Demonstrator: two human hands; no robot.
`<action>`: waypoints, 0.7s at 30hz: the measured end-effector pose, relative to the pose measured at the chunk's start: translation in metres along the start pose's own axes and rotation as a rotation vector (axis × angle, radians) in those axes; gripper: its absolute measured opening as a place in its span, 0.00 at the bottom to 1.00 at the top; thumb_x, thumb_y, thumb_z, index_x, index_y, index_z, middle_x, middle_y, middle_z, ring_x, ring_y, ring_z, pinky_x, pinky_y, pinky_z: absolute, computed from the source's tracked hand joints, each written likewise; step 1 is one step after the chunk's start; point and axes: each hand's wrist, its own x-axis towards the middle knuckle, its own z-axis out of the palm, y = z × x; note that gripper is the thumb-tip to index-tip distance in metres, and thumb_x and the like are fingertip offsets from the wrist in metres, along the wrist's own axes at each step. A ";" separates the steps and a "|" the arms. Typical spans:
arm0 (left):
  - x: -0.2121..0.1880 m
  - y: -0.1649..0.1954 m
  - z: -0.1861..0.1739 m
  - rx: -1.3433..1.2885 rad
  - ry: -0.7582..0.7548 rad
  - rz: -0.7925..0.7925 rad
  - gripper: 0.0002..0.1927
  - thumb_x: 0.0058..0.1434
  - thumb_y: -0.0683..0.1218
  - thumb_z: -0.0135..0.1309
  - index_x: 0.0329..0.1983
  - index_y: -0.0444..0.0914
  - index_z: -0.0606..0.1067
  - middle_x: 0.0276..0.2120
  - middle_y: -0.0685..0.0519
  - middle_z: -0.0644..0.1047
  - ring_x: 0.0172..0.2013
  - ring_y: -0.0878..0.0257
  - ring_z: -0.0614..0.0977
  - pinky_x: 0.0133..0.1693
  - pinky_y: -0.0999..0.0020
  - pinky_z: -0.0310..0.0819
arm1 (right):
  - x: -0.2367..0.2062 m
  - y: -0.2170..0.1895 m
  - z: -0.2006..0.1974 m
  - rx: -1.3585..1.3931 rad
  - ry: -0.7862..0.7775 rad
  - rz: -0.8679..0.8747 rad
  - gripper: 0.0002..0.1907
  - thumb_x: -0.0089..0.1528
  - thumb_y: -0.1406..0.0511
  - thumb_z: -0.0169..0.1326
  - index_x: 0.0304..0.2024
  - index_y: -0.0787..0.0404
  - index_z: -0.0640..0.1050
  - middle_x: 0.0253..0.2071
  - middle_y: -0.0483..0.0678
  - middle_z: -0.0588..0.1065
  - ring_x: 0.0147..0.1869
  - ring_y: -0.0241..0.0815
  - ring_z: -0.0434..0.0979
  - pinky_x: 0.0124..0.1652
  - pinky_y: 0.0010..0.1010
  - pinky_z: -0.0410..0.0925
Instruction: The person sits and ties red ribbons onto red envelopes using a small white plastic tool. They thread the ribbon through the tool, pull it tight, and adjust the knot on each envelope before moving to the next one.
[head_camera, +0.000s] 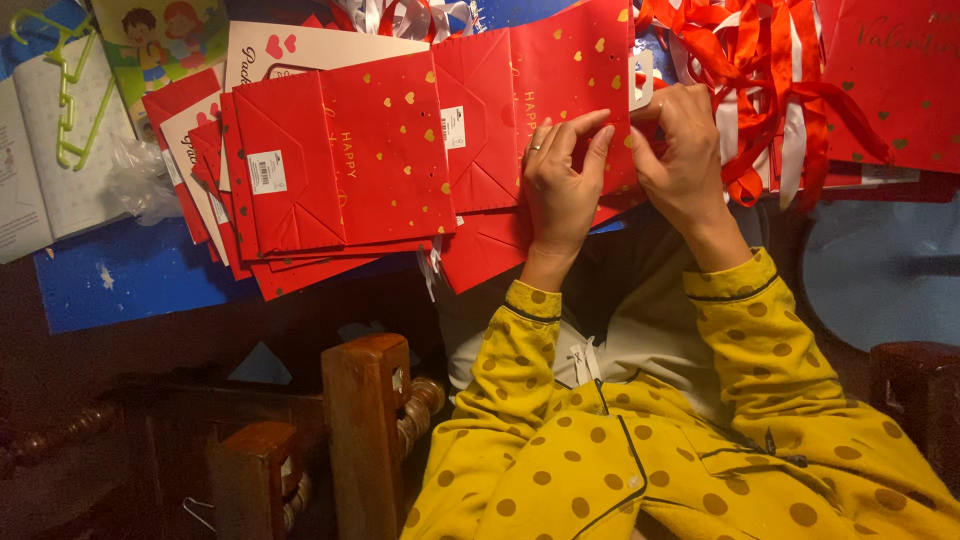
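My left hand (562, 185) and my right hand (683, 150) both rest on a flat red paper gift bag (560, 70) with gold hearts, pinching at its right edge where a white tag pokes out. The fingers of both hands are closed on the bag's edge. Yellow polka-dot sleeves cover both arms. To the left lies a stack of folded red gift bags (330, 165) of the same kind, fanned out and overlapping.
A heap of red and white ribbons (770, 90) lies at the upper right, beside another red bag (895, 80). A green plastic hanger (70, 90) lies on an open book at upper left. A blue mat (120, 275) and wooden chair parts (365, 430) sit below.
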 end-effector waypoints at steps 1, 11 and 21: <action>0.000 0.000 0.000 0.001 0.001 -0.005 0.07 0.65 0.46 0.61 0.46 0.41 0.80 0.40 0.55 0.82 0.44 0.58 0.82 0.61 0.59 0.72 | 0.000 -0.001 0.000 0.027 0.015 -0.013 0.08 0.64 0.75 0.59 0.45 0.65 0.75 0.47 0.51 0.72 0.55 0.52 0.69 0.54 0.39 0.66; -0.002 0.002 -0.001 0.003 -0.005 0.059 0.07 0.65 0.44 0.60 0.46 0.43 0.81 0.40 0.56 0.80 0.44 0.59 0.82 0.62 0.59 0.71 | 0.001 -0.002 -0.003 -0.005 -0.018 -0.024 0.08 0.62 0.75 0.58 0.43 0.65 0.75 0.40 0.52 0.71 0.50 0.53 0.68 0.53 0.41 0.63; -0.001 0.004 -0.003 -0.039 -0.008 0.057 0.07 0.67 0.43 0.59 0.48 0.43 0.79 0.41 0.56 0.81 0.44 0.59 0.81 0.56 0.64 0.74 | 0.001 -0.005 -0.003 0.014 -0.011 -0.017 0.09 0.62 0.75 0.56 0.45 0.64 0.76 0.40 0.52 0.73 0.48 0.54 0.71 0.52 0.40 0.64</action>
